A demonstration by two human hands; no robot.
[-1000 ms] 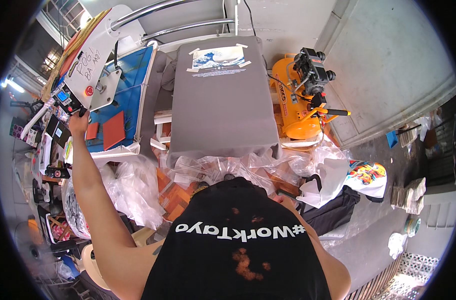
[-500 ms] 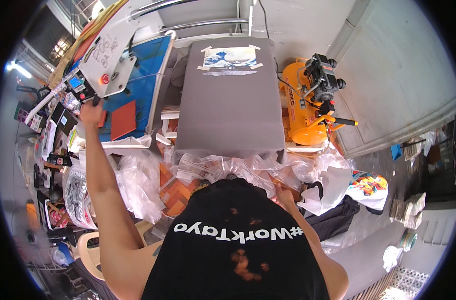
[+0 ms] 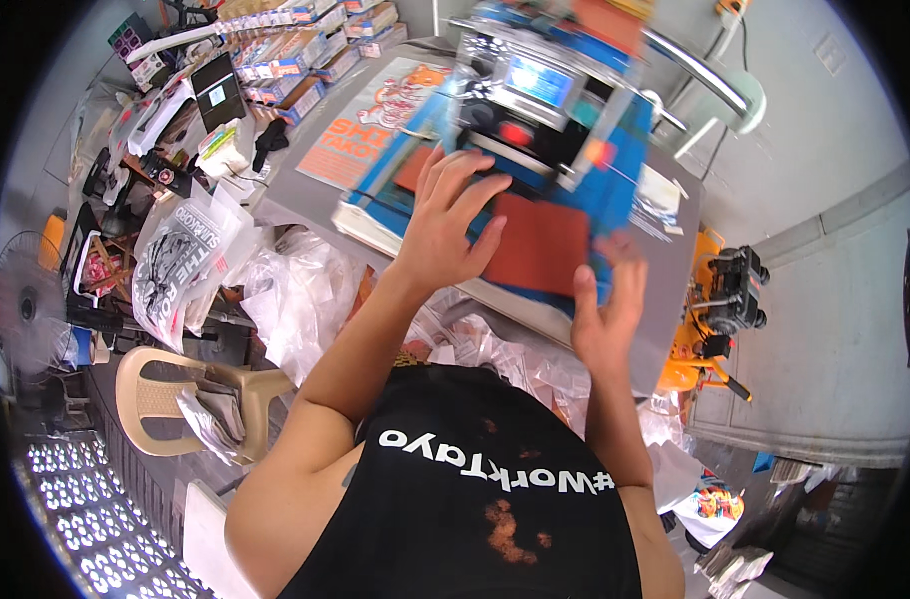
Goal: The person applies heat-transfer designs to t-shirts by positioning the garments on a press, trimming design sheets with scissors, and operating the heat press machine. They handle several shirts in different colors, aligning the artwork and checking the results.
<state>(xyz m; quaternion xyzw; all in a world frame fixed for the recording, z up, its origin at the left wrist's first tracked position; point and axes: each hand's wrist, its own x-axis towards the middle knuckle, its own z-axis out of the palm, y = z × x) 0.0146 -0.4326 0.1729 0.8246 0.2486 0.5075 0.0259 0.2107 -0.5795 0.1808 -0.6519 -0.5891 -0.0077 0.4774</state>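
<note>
The square rust-red pad [image 3: 540,245] already lies on the flat blue bed [image 3: 619,190]; left hand [image 3: 453,217] and right hand [image 3: 608,307], 2 open grips, are near it.

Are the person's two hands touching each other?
Apart. The head view shows it: the left hand and the right hand are clearly separated, with part of the reddish square pad visible between them.

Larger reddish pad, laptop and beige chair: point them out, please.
Larger reddish pad [image 3: 537,245], head view, on its flat top.
Laptop [image 3: 217,94], head view, on its screen.
Beige chair [image 3: 155,401], head view, on its backrest.
</note>
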